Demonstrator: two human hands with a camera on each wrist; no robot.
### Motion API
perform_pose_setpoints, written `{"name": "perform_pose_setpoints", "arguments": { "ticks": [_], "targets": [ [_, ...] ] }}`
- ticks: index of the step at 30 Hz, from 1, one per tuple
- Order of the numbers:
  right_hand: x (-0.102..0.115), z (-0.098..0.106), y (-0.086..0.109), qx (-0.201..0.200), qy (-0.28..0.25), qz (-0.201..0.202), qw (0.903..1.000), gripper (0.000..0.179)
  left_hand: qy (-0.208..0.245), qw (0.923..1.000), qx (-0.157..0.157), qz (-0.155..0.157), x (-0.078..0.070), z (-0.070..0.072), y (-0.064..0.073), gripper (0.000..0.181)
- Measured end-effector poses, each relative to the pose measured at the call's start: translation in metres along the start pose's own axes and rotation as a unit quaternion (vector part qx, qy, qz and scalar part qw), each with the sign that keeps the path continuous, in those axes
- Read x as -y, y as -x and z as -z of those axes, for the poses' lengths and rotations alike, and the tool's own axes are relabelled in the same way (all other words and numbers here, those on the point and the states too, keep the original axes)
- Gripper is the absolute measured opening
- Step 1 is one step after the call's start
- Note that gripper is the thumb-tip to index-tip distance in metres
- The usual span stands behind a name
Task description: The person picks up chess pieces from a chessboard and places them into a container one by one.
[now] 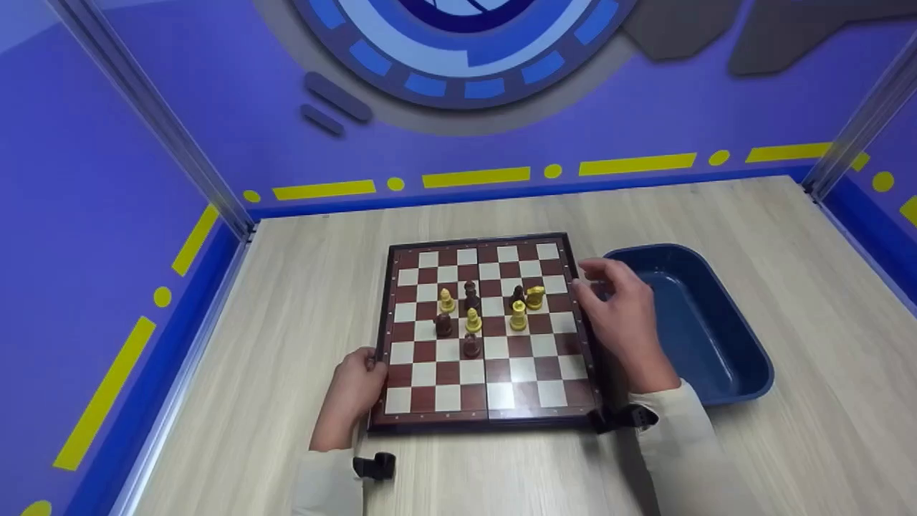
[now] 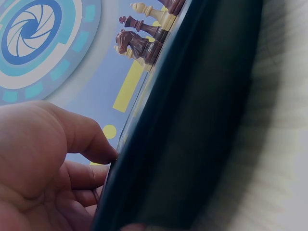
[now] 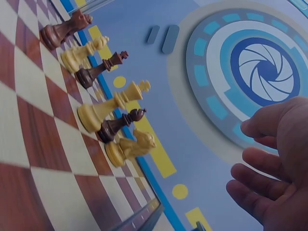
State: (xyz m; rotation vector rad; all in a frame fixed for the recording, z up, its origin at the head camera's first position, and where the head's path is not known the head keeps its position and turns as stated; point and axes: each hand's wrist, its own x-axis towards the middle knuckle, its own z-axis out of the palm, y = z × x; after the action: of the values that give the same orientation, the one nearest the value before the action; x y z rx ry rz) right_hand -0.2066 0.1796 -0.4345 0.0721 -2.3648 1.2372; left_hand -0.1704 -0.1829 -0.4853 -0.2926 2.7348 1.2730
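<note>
A brown-and-white chessboard (image 1: pixel 523 369) lies on the table with several dark and pale yellow chess pieces standing about its middle. Among them are a yellow king (image 3: pixel 113 106), a yellow knight (image 3: pixel 129 148), a dark bishop (image 3: pixel 120 125) and a dark knight (image 2: pixel 137 47). At the board's left edge my left hand (image 1: pixel 356 387) grips the frame, its thumb (image 2: pixel 94 139) on the rim and its other fingers curled. My right hand (image 1: pixel 622 315) hovers by the right edge, fingers loosely bent, holding nothing; in the right wrist view a gap separates it from the pieces.
A dark blue tray (image 1: pixel 759 358) stands right of the board, partly behind my right hand and forearm. Blue-purple panels (image 1: pixel 236 143) with yellow marks wall the table (image 1: pixel 286 287) at the back and sides.
</note>
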Motion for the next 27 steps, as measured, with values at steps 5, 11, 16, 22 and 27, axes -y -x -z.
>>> {"name": "perform_pose_setpoints", "arguments": {
  "ticks": [5, 11, 16, 22, 27],
  "targets": [
    [0.004, -0.005, -0.003, -0.001, -0.018, -0.017, 0.9997, 0.027, 0.000, 1.0000, -0.004, -0.001, 0.000, 0.000, 0.000, 0.032],
    [0.006, -0.014, -0.004, -0.002, -0.035, -0.022, 0.9991, 0.024, 0.005, 1.0000, -0.001, 0.001, 0.001, 0.000, 0.000, 0.033],
    [0.007, -0.023, 0.000, 0.006, -0.033, -0.009, 0.9994, 0.022, 0.006, 1.0000, -0.003, 0.003, 0.002, -0.001, 0.000, 0.032],
    [0.007, -0.032, 0.005, 0.023, -0.027, -0.011, 0.9993, 0.023, 0.008, 1.0000, -0.002, 0.001, 0.002, -0.001, 0.001, 0.033],
    [0.007, -0.039, 0.007, 0.047, -0.052, -0.018, 0.9974, 0.024, -0.001, 1.0000, -0.005, -0.002, 0.000, -0.001, 0.001, 0.034]
  ]
}}
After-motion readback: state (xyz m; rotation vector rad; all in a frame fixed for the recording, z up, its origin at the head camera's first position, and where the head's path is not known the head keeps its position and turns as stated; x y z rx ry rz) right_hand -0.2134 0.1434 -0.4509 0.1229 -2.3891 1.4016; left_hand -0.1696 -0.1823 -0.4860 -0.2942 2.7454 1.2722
